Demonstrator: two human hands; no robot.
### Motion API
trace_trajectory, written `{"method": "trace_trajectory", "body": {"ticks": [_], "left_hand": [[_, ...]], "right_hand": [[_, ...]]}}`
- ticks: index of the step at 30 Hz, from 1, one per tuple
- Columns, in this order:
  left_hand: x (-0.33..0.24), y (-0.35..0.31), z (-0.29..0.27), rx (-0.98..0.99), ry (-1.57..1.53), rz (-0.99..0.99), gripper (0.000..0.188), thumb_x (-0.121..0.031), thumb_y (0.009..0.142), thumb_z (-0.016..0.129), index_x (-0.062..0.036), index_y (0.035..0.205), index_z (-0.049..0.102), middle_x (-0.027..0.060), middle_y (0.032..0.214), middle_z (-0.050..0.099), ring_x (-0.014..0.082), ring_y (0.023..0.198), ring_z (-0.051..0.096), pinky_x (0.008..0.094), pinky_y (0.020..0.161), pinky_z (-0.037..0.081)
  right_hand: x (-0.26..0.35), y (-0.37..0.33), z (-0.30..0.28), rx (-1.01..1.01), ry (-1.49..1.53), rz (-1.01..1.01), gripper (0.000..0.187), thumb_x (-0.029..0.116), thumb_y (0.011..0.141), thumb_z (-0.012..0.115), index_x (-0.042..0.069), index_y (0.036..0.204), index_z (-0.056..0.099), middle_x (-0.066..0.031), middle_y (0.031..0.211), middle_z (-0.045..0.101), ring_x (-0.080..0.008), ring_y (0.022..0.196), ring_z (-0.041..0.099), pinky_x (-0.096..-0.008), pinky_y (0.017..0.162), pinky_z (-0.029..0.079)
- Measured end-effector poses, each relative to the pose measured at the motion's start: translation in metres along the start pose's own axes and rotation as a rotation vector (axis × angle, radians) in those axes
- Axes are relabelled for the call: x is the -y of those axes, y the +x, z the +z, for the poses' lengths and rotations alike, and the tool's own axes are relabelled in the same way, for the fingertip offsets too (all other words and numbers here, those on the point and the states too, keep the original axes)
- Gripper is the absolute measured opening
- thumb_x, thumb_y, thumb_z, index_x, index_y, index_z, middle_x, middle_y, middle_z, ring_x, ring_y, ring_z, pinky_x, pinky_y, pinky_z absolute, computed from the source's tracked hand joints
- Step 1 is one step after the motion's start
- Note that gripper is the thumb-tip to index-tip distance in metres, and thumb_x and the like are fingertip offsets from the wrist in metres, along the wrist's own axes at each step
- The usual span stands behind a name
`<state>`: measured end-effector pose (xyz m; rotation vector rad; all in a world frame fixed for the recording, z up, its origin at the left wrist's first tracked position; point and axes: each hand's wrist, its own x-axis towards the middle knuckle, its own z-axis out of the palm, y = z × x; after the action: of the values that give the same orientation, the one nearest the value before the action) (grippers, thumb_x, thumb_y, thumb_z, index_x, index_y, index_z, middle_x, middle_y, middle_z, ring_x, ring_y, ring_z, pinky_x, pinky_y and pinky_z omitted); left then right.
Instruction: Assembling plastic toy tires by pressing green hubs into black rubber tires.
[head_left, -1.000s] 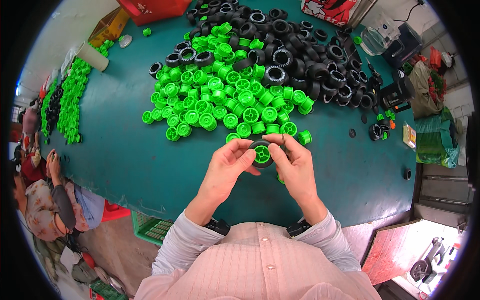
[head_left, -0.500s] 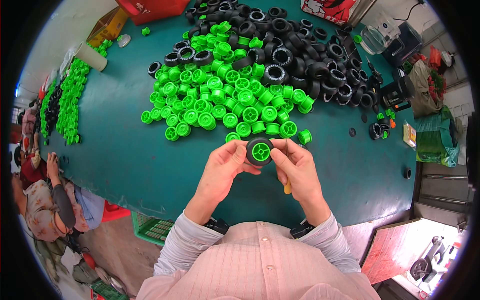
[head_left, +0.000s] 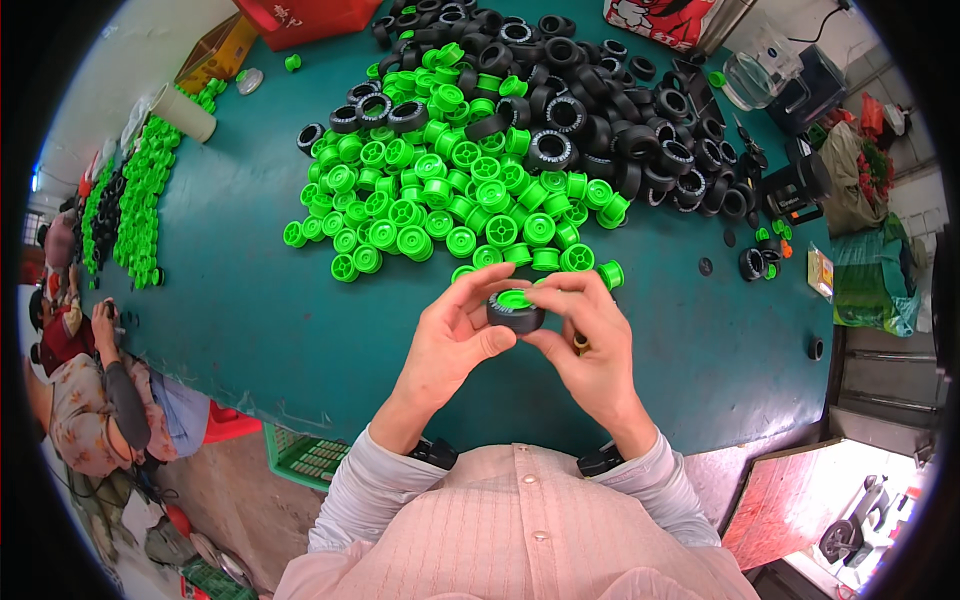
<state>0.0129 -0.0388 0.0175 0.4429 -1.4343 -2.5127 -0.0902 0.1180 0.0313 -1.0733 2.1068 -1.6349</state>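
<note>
A toy wheel [head_left: 515,314], a black tyre around a bright green rim, is between my two hands just in front of the heap. Its rim side is tilted upward. My left hand [head_left: 440,340] is closed on its left side, with the thumb at the tyre's lower edge. From the right, my right hand [head_left: 592,350] grips it with fingertips on the rim. A small tool with a yellowish handle [head_left: 580,342] is tucked in my right hand, mostly hidden by the fingers. Beyond the hands lie loose green rims [head_left: 408,212] and black tyres [head_left: 552,150].
The heap spreads over the far middle of the green table [head_left: 260,270]. More green rims [head_left: 140,210] lie along the left, near a beige tube [head_left: 183,113]. A co-worker's arm [head_left: 122,385] shows there. A black-handled container [head_left: 796,185] stands at right; a green crate [head_left: 300,455] is below the edge.
The wheel has tipped from facing me to lying nearly flat, rim upward. My fingers have shifted around it, and the yellow handle has swung mostly out of sight in my right hand.
</note>
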Motion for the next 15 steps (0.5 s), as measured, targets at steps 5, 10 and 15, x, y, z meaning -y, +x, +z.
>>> {"method": "trace_trajectory", "body": {"ticks": [5,10,15], "left_hand": [[-0.003,-0.001,0.007,-0.014,0.112,0.182,0.07,0.007,0.08,0.075,0.0,0.143,0.044,0.0149,0.14,0.055,0.0208,0.124,0.056,0.0338,0.105,0.048],[-0.001,-0.003,0.008,0.03,0.355,0.268,0.075,0.008,0.077,0.076,-0.0026,0.144,0.045,0.0119,0.142,0.055,0.0209,0.125,0.057,0.0353,0.108,0.044],[0.0,-0.005,0.014,0.011,0.335,0.25,0.072,0.008,0.078,0.076,-0.0026,0.143,0.046,0.0109,0.135,0.058,0.0198,0.121,0.058,0.0335,0.105,0.046]], "right_hand": [[0.006,0.001,-0.002,-0.041,0.136,0.232,0.032,0.003,0.09,0.068,0.004,0.121,0.065,-0.0036,0.104,0.067,-0.0052,0.059,0.048,-0.0215,0.049,0.036],[0.005,0.001,-0.005,0.025,0.515,0.561,0.027,0.019,0.099,0.064,0.001,0.119,0.064,-0.0008,0.089,0.069,-0.0004,0.051,0.044,-0.0179,0.044,0.034],[0.002,0.0,-0.002,0.014,0.508,0.588,0.028,0.017,0.095,0.069,0.0,0.117,0.064,-0.0018,0.094,0.068,-0.0007,0.051,0.045,-0.0184,0.044,0.034]]}}
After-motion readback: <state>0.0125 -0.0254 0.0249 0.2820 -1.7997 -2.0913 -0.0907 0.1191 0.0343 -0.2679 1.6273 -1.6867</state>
